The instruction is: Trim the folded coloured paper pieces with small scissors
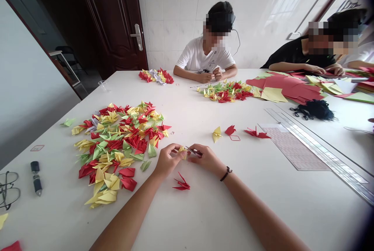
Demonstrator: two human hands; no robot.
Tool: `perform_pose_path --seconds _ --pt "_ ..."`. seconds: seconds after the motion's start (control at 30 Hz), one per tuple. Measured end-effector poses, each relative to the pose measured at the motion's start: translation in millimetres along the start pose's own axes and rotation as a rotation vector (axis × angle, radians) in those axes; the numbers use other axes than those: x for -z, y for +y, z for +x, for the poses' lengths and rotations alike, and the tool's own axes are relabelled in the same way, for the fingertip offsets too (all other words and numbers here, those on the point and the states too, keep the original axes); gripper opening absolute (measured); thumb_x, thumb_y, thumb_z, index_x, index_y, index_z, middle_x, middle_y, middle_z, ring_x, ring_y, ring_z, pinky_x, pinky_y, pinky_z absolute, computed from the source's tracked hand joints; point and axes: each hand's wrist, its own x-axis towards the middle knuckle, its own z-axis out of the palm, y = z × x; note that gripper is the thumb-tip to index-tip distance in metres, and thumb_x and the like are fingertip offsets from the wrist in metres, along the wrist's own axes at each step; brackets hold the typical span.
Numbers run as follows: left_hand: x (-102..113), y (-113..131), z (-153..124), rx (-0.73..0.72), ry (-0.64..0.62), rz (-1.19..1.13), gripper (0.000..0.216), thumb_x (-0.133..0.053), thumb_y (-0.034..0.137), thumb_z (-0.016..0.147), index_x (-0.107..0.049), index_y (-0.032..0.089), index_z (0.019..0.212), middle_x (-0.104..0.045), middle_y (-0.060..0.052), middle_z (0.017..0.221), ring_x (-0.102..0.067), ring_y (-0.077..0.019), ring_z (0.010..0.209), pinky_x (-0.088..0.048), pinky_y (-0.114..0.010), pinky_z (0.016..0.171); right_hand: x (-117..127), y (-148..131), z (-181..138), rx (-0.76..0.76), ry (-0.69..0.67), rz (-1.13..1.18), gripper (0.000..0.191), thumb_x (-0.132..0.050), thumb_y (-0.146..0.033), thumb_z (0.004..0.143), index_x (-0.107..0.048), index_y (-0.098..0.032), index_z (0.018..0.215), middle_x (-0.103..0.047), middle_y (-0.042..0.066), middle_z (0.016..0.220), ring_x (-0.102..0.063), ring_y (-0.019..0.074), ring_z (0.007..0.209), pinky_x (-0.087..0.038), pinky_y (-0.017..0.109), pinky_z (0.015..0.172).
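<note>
My left hand [168, 160] pinches a small yellow folded paper crane [182, 150] between thumb and fingers. Close beside it, my right hand [206, 159] is closed on slim metal tweezers [193, 151], their tips at the yellow paper. Fingers partly hide both the tweezers and the crane. A red paper crane [182, 183] lies on the table just below my hands. To the left spreads a big heap of red, yellow and green folded paper cranes [122, 142]. Beyond my right hand lie a yellow folded piece [217, 134], a red folded piece [230, 130] and another red crane [257, 133].
Across the white table [233, 220] sit a person in white [201, 56] and one in black [295, 54]. Smaller crane piles [226, 92], paper sheets [289, 87], black cords [314, 110] and a clear ruler [318, 150] lie around. A pen [36, 179] and glasses [8, 188] are at left.
</note>
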Motion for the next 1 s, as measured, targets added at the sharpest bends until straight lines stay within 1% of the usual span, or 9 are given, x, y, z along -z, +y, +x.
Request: perform_pose_path --seconds 0.17,0.23,0.33,0.43,0.57,0.67,0.8,0.9,1.0 --pt "-3 -1 -2 -0.156 0.068 0.231 0.019 -0.054 0.036 0.074 -0.058 0.017 0.071 -0.06 -0.004 0.076 -0.053 -0.0169 0.08 -0.043 -0.03 0.076 -1 -2 -2 -0.034 0.016 0.039 0.006 -0.051 -0.023 0.068 -0.051 -0.018 0.066 -0.043 -0.005 0.058 -0.034 0.0082 0.053 -0.029 0.02 0.049" --pt "-5 -2 -3 -0.24 0.102 0.343 0.022 -0.055 0.035 0.074 -0.058 0.017 0.086 -0.061 -0.005 0.084 -0.053 -0.0181 0.086 -0.042 -0.032 0.08 -1 -3 -2 -0.035 0.026 0.045 0.006 -0.05 -0.024 0.069 -0.051 -0.018 0.066 -0.043 -0.005 0.058 -0.034 0.0081 0.052 -0.029 0.02 0.049" --pt "-7 -1 -5 -0.37 0.202 0.529 0.043 -0.054 0.031 0.076 -0.044 0.016 0.115 -0.058 -0.009 0.103 -0.049 -0.0197 0.098 -0.038 -0.035 0.087 -1 -2 -2 -0.034 0.034 0.05 0.008 -0.051 -0.026 0.069 -0.053 -0.018 0.07 -0.047 -0.004 0.06 -0.036 0.0085 0.053 -0.03 0.021 0.05" --pt "-4 0 -12 -0.434 0.374 0.764 0.045 -0.051 0.029 0.078 -0.041 0.015 0.119 -0.053 -0.012 0.113 -0.045 -0.0232 0.108 -0.032 -0.039 0.093 0 0 -2 -0.043 0.027 0.058 0.01 -0.052 -0.027 0.069 -0.054 -0.018 0.072 -0.047 -0.004 0.061 -0.037 0.0089 0.054 -0.031 0.021 0.051" --pt "6 -3 -33 -0.176 0.568 1.087 0.04 -0.047 0.031 0.079 -0.048 0.017 0.116 -0.042 -0.016 0.127 -0.04 -0.0324 0.112 -0.026 -0.05 0.091 1 1 -2 -0.07 0.012 0.049 0.014 -0.052 -0.03 0.069 -0.057 -0.018 0.075 -0.044 -0.004 0.06 -0.036 0.0092 0.054 -0.031 0.021 0.05" --pt "14 -9 -50 -0.005 0.57 1.184 0.043 -0.043 0.037 0.079 -0.049 0.015 0.116 -0.043 -0.02 0.125 -0.041 -0.0357 0.109 -0.029 -0.053 0.086 1 1 -2 -0.062 0.013 0.049 0.015 -0.052 -0.03 0.069 -0.058 -0.018 0.075 -0.044 -0.004 0.061 -0.035 0.0092 0.054 -0.03 0.021 0.05" --pt "21 -11 -64 0.004 0.526 1.206 0.042 -0.039 0.031 0.082 -0.046 0.014 0.119 -0.048 -0.02 0.119 -0.045 -0.0343 0.103 -0.035 -0.049 0.079 1 1 -2 -0.049 0.021 0.069 0.013 -0.052 -0.028 0.068 -0.058 -0.018 0.074 -0.042 -0.004 0.059 -0.034 0.0089 0.053 -0.029 0.021 0.05" --pt "23 -8 -72 -0.016 0.626 1.227 0.046 -0.04 0.026 0.081 -0.038 0.013 0.125 -0.045 -0.02 0.122 -0.045 -0.0325 0.102 -0.035 -0.046 0.079 1 1 -2 -0.046 0.02 0.086 0.013 -0.052 -0.028 0.068 -0.058 -0.018 0.074 -0.042 -0.004 0.059 -0.034 0.0091 0.053 -0.03 0.021 0.049" --pt "30 -7 -80 0.024 0.646 1.284 0.033 -0.041 0.024 0.081 -0.053 0.015 0.11 -0.057 -0.016 0.106 -0.05 -0.0299 0.089 -0.034 -0.046 0.076 2 1 -2 -0.041 0.022 0.077 0.013 -0.051 -0.028 0.068 -0.058 -0.018 0.074 -0.041 -0.004 0.058 -0.034 0.0092 0.053 -0.029 0.021 0.05"
